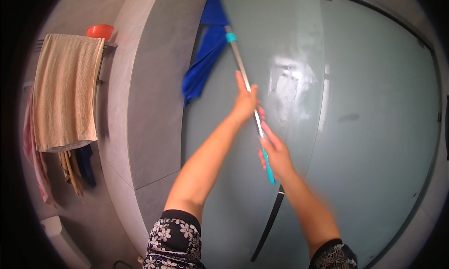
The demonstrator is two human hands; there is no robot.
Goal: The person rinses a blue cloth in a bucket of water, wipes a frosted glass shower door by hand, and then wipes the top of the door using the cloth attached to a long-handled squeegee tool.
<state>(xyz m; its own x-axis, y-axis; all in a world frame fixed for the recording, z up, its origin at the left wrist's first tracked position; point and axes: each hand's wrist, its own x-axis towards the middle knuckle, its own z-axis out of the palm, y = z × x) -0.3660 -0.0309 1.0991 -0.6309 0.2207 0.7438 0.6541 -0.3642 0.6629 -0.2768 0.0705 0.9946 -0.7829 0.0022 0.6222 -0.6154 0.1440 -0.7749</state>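
Observation:
A long metal pole (240,58) with a turquoise collar and a turquoise handle end slants across the view. My left hand (246,100) grips its middle. Lower down, my right hand (277,151) is closed around the pole near the turquoise grip. At the pole's top end, a blue cloth (207,55) is draped over the head, which it hides, and one part hangs down at the left. The cloth lies against or just before a frosted glass panel (294,146), near its left edge; contact cannot be told for sure.
Left of the glass stands a grey tiled wall (154,93). A beige towel (66,93) hangs from a rack that holds a red bowl (100,31); more cloths hang beneath. A long black door handle (268,227) runs down the glass.

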